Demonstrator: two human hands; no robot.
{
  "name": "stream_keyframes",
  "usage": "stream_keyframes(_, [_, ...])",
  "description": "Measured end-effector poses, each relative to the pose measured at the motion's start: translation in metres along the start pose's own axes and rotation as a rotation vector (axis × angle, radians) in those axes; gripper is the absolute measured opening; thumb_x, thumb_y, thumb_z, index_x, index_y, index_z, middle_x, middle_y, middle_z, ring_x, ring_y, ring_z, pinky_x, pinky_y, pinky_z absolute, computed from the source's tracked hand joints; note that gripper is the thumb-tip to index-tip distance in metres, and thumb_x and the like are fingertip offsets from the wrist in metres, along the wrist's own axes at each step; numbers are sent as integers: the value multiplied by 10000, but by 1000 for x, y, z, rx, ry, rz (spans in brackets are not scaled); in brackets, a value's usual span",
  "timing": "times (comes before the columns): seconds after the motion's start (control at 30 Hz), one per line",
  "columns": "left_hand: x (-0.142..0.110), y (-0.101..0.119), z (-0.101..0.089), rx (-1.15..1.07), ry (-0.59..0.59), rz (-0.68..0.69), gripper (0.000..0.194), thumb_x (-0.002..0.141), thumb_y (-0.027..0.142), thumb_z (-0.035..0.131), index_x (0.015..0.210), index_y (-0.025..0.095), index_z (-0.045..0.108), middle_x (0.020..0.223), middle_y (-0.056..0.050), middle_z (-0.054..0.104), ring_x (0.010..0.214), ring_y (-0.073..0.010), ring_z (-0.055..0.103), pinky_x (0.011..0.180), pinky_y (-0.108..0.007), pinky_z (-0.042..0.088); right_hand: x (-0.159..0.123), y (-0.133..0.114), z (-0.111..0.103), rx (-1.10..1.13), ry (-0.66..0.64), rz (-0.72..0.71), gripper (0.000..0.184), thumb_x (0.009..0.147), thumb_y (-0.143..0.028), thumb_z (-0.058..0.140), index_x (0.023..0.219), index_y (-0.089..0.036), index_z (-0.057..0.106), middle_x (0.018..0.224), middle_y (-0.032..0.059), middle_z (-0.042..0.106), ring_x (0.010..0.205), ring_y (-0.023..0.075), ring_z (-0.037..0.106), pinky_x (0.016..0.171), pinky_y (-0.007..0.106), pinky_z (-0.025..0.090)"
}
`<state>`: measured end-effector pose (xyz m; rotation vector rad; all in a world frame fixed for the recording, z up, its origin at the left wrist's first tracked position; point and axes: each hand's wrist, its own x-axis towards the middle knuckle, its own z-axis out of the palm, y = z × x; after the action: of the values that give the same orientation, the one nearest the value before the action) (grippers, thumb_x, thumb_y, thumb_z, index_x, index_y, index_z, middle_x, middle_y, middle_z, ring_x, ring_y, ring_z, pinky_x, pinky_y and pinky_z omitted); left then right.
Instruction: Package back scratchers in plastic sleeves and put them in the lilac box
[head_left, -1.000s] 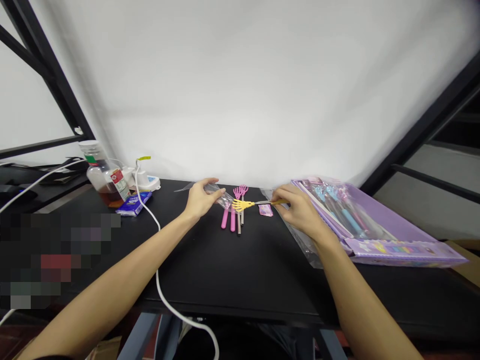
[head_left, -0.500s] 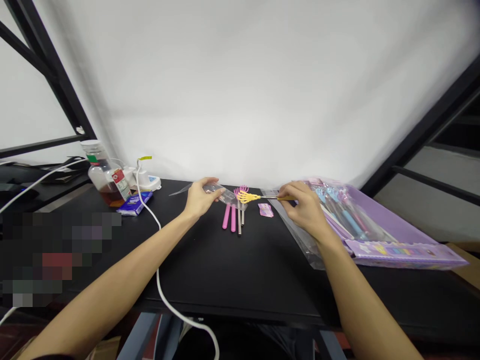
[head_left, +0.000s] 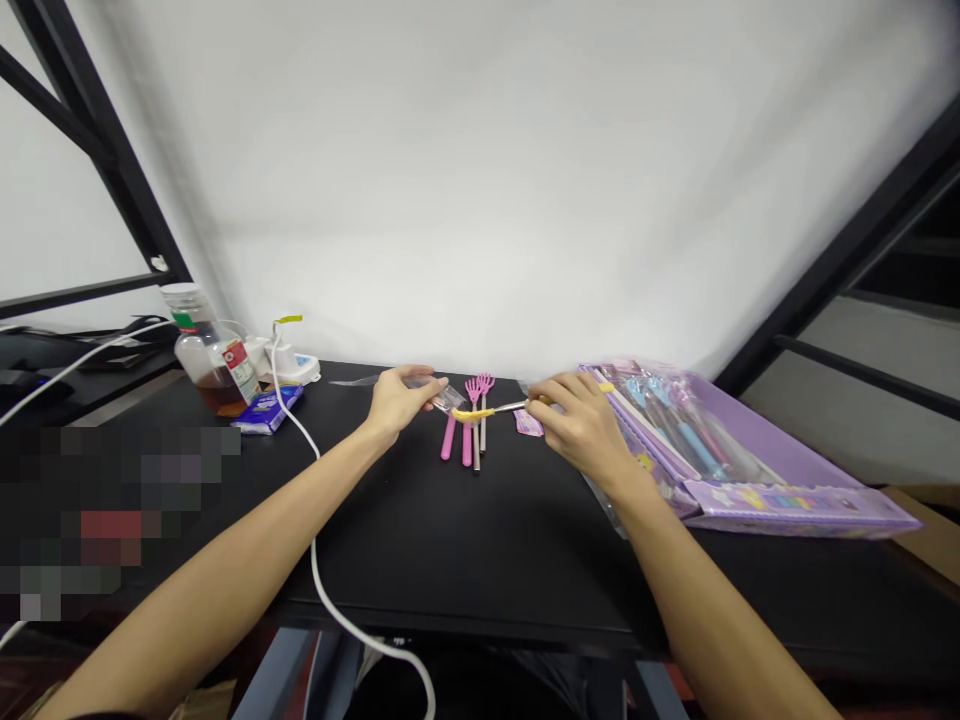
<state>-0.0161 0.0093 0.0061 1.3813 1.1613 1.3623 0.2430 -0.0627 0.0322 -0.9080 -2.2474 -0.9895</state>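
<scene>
My left hand (head_left: 396,398) is closed on a clear plastic sleeve (head_left: 447,398) held just above the black table (head_left: 465,530). My right hand (head_left: 574,425) pinches the metal stem of a small yellow hand-shaped scratcher (head_left: 474,412); its yellow claw sits at the sleeve's mouth. Below them lie three pink hand-shaped scratchers (head_left: 466,432) side by side on the table. A small pink card (head_left: 527,424) rests right beside my right fingers.
A purple display box (head_left: 720,455) of wrapped scratchers stands at the right, on clear plastic. At the back left are a bottle of brown liquid (head_left: 204,350), a blue packet (head_left: 266,410), a white power strip (head_left: 289,362) and a white cable (head_left: 319,560) running off the front edge.
My right hand has swung the yellow scratcher left and down, so its claw now meets the sleeve in my left hand. The left hand has stayed nearly in place.
</scene>
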Motion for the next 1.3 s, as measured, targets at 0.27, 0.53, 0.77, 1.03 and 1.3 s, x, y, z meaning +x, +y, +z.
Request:
stream_keyframes(0.27, [-4,-2,6,96,-14,108,386,771,366,795,1084,165,693,1013,-65,722,573,-112,667,489,-230,567,-6,1,15,224,78,179,185,931,-72,550,884,-200,677,911,74,716,830,214,592,748,356,469])
stream_keyframes(0.53, [-9,-4,13,-235,-67,38,312,773,254,818,1015,129,666,1016,-72,696,851,-179,743,859,-360,642,-12,-1,23,356,12,330,142,940,-209,629,1016,-187,747,967,83,744,858,229,689,774,356,537])
stream_keyframes(0.77, [-13,-4,17,-310,-114,42,398,745,314,847,1042,128,658,949,-59,711,843,-192,752,911,-405,615,-6,-13,22,530,-126,384,210,968,-274,598,1094,-204,751,1015,86,745,853,227,697,773,350,535])
stream_keyframes(1.03, [-12,-10,18,-150,-144,144,413,759,305,809,1123,176,662,1027,-65,744,926,-190,735,898,-332,585,-1,-20,24,754,-205,579,224,962,-366,595,1071,-236,741,908,51,769,686,201,673,655,331,497])
stream_keyframes(1.3, [-14,0,17,-260,-78,117,434,746,385,820,1094,171,674,953,-61,738,910,-212,736,810,-356,618,2,-21,20,776,-126,565,172,827,-190,654,992,-218,692,884,37,722,678,175,640,642,305,503])
